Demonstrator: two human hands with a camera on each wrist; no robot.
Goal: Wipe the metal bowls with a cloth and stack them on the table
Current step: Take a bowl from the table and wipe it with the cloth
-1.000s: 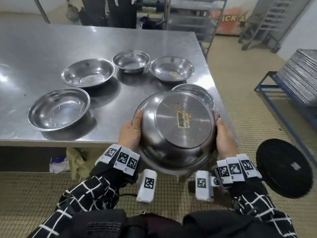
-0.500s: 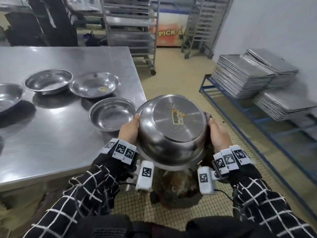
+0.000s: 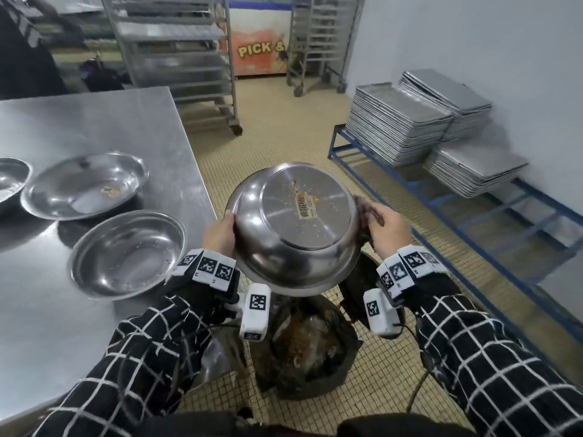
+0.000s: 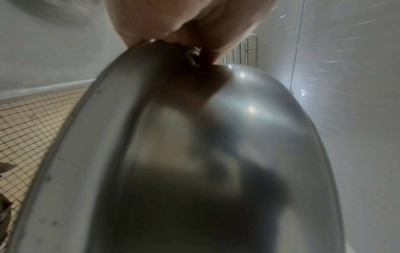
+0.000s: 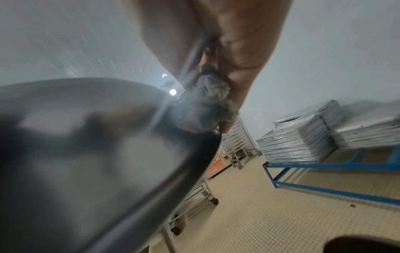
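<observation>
Past the table (image 3: 94, 127) with its waiting bowls (image 3: 127, 252), the left hand (image 3: 219, 234) grips the upturned bowl (image 3: 296, 228) over a bin bag (image 3: 312, 345), the right hand (image 3: 386, 230) clutching rim and cloth (image 3: 367, 212); emptying seems underway, wiping next.

A steel table (image 3: 94, 121) stands on beige tiled floor (image 3: 284, 130); wheeled racks (image 3: 176, 58) line the back, and stacked trays (image 3: 397, 124) rest on a blue frame (image 3: 473, 222) beside a white wall (image 3: 489, 42).
</observation>
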